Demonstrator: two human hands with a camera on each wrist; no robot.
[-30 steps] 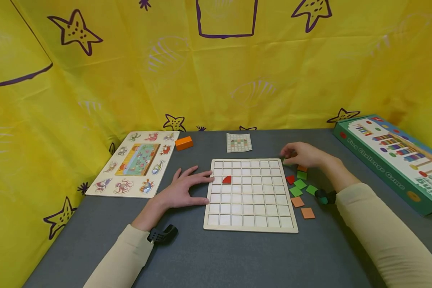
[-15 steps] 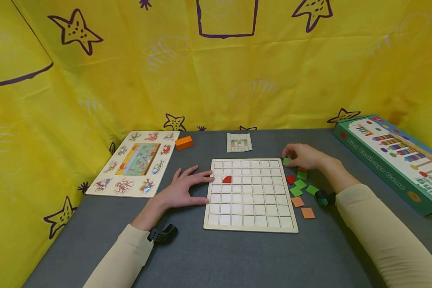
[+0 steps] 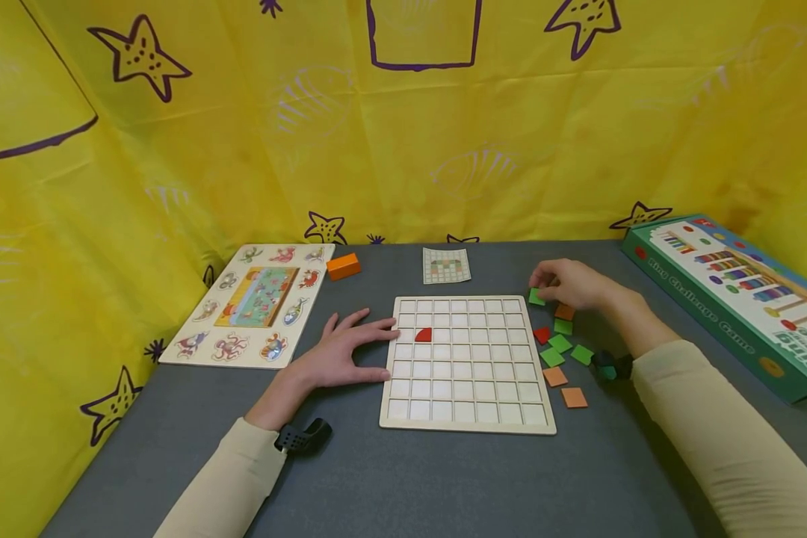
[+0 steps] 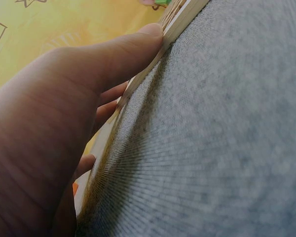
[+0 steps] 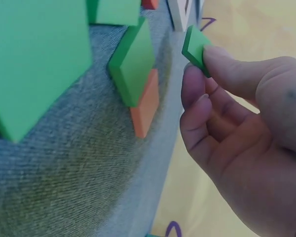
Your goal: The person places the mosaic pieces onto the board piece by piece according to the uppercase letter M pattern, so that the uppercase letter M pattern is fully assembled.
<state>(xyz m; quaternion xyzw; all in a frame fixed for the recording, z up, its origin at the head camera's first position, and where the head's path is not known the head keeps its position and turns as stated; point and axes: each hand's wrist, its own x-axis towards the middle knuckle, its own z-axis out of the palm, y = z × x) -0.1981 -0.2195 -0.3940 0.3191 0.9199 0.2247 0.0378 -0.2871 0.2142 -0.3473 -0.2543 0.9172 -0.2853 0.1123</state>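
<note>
A wooden grid board point(image 3: 467, 430) lies in the middle of the table, with a red quarter-circle piece point(image 3: 424, 335) in one cell near its upper left. My left hand point(image 3: 346, 351) rests at the board's left edge, fingers spread and thumb touching the rim, as the left wrist view also shows. Between thumb and fingertips my right hand point(image 3: 568, 284) pinches a green square tile point(image 5: 195, 49), just beyond the board's upper right corner. Below that hand lie several loose green tiles point(image 3: 560, 344), a red piece point(image 3: 542, 335) and several orange tiles point(image 3: 574, 397).
Behind the board lies a small pattern card point(image 3: 447, 266). At the left is a sea-animal puzzle board point(image 3: 195, 321), with an orange block point(image 3: 343, 267) at its corner. A green game box point(image 3: 726, 321) stands along the right side. A yellow cloth point(image 3: 403, 172) hangs behind the table.
My right hand has lifted slightly and shifted right with the green tile, which now shows more plainly. An orange tile under it is more exposed. The left hand stays in place.
</note>
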